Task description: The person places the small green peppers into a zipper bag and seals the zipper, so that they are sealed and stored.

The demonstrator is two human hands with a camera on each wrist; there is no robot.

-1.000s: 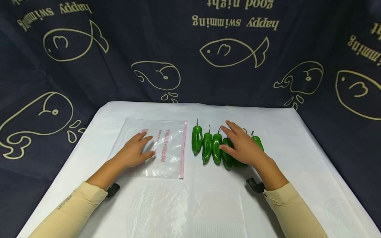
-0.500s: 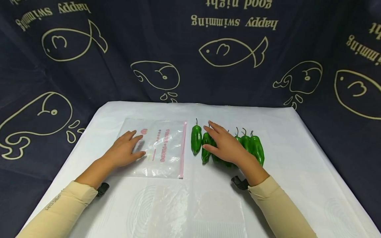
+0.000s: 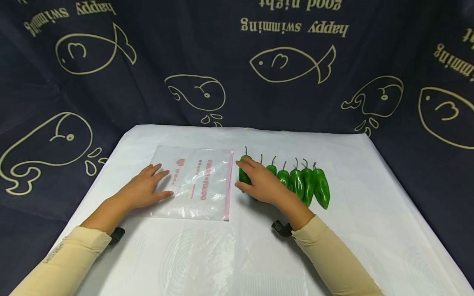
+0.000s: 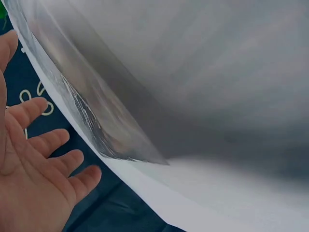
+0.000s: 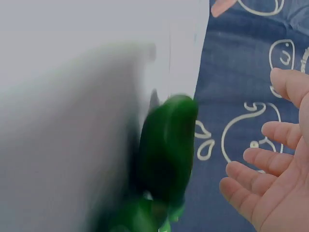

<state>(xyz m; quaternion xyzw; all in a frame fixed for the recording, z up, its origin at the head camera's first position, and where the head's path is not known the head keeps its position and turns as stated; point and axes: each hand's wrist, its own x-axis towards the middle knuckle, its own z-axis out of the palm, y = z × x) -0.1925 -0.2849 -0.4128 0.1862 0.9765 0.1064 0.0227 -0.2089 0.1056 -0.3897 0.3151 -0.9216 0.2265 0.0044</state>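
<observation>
Several green chili peppers (image 3: 321,189) lie side by side in a row on the white table, stems pointing away. My right hand (image 3: 263,183) is over the row's left end, fingers spread and holding nothing; it hides most of the leftmost peppers. Left of them lies a flat, clear zipper bag (image 3: 218,207) with a pink slider edge and pink print. Over its left part I see my left hand (image 3: 140,192), fingers apart and grasping nothing. The right wrist view shows a blurred pepper (image 5: 169,145) beside that hand; the left wrist view has the bag's glossy corner (image 4: 116,130).
A transparent plastic sheet (image 3: 214,263) covers the near part of the white tabletop (image 3: 370,246). A dark blue curtain (image 3: 229,102) printed with fish and whales hangs around its far and side edges. Black wrist mounts (image 3: 281,228) sit under both forearms.
My right hand has swept left along the row, uncovering the peppers at the right end. My left hand has drifted left and slightly nearer over the bag. Peppers and bag stay in place.
</observation>
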